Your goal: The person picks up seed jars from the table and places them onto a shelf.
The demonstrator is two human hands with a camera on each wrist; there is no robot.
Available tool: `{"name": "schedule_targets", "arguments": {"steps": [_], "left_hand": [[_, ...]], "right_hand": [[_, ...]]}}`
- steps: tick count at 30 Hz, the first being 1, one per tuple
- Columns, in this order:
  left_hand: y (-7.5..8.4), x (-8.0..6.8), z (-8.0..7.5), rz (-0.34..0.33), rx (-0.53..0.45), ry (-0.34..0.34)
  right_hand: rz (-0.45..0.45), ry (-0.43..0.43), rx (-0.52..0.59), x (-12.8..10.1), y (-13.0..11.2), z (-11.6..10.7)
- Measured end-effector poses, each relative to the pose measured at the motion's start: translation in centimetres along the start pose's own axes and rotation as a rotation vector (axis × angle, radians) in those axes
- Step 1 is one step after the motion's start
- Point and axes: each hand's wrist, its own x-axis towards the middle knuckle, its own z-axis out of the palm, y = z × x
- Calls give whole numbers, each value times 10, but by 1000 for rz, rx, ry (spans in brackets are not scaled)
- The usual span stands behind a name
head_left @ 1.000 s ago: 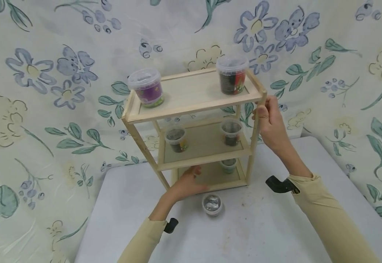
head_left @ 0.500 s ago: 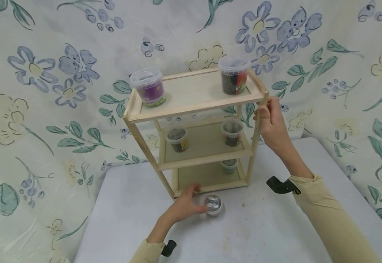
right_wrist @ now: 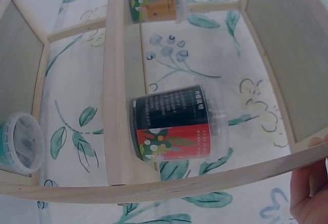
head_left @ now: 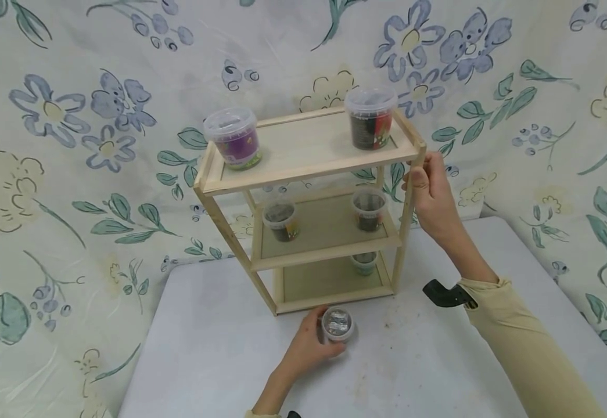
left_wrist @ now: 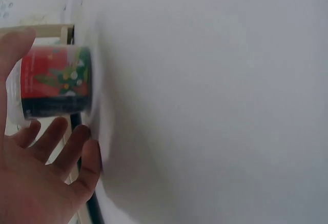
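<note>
A three-tier wooden shelf (head_left: pixel 313 180) stands on the white table. My right hand (head_left: pixel 434 197) grips its right front post, just under the top tier. Before the bottom tier sits a small plastic cup (head_left: pixel 337 324) with a silvery top. My left hand (head_left: pixel 307 348) spreads round this cup's left side, thumb in front and fingers behind. In the left wrist view the cup (left_wrist: pixel 55 80) shows a red and black label, and the lower fingers (left_wrist: pixel 84 157) stand slightly apart from it; whether the thumb touches it I cannot tell.
On the top tier stand a purple-labelled cup (head_left: pixel 235 142) and a black-and-red cup (head_left: pixel 370 122). The middle tier bears two cups, left (head_left: pixel 281 222) and right (head_left: pixel 368 210). A greenish cup (head_left: pixel 364 264) is on the bottom tier. Behind hangs a floral sheet (head_left: pixel 125 191).
My left hand has come away from the bottom tier, down and toward me, to the cup in front. My right hand keeps its grip on the post.
</note>
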Motion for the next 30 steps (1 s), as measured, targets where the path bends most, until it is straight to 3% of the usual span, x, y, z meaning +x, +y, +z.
{"name": "schedule_targets", "arguments": {"steps": [7,13,23,30], "left_hand": [[2,-2,12,0,57,108],[2,-2,16,8,81,156],[0,-2,17,-15,62,174],[6,2,4,-36,34,182]], "right_hand": [[10,-2,-6,-1,-1,0],[16,-3,-7,-1,-1,0],[35,-24,-36,-1,0,-1],[32,-21,-33,-1,0,-1]]}}
